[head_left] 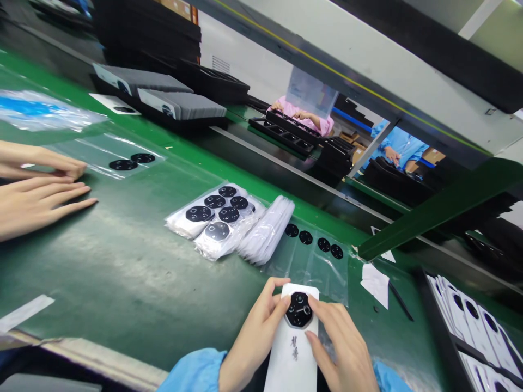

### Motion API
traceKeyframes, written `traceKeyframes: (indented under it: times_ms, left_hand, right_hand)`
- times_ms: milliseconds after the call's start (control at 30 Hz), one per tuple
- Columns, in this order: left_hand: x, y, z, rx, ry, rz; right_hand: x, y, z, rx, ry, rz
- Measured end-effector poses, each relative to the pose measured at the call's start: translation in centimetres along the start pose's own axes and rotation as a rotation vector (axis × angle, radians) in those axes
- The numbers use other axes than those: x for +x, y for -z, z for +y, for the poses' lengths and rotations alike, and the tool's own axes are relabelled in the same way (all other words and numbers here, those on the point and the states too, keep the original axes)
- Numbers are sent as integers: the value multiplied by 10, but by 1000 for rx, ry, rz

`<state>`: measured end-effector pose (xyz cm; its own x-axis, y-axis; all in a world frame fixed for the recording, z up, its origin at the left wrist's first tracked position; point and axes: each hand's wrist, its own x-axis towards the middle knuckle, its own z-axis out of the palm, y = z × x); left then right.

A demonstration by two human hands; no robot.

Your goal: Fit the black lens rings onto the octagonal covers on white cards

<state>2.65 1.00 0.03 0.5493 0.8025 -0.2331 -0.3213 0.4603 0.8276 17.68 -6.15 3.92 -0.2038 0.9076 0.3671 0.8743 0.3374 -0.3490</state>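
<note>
From my far seat I count one white phone shell (pixel 286 367), with one black camera cover (pixel 299 321) on it. The wearer's hands (pixel 255 329) are two; the neighbour's hands (pixel 44 207), also two. I count four dark discs (pixel 305 237) at one flat bag (pixel 314 275), two discs at the left bag (pixel 93 155), and six clearly visible in the white packs (pixel 206 247). Grey stacks (pixel 190 104): two. Black stick (pixel 401 301): one.

Lateral passage exists over the bench (pixel 134 261), between the co-worker's hands (pixel 44 209) and the left hand (pixel 253 326). The phone (pixel 292 354) occupies the gap to the right hand (pixel 341 343). Forward, bags (pixel 220 218) obstruct on the left, the slanted post (pixel 433 209) on the right. The tray (pixel 435 321) bounds rightward travel.
</note>
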Motion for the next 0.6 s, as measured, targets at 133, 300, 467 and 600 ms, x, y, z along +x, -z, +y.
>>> traceKeyframes:
  times_ms: [133, 300, 467, 600]
  left_hand:
    - [-4, -2, 5, 82, -15, -2]
    - [-8, -1, 7, 243, -45, 23]
    - [-8, 1, 4, 340, -87, 14]
    - [-9, 2, 3, 355, -112, 11]
  right_hand:
    - [-7, -8, -3, 63, -70, 104]
    - [-13, -16, -2, 83, -71, 163]
    - [-16, -21, -1, 66, -73, 203]
    - [-16, -22, -2, 56, -80, 220]
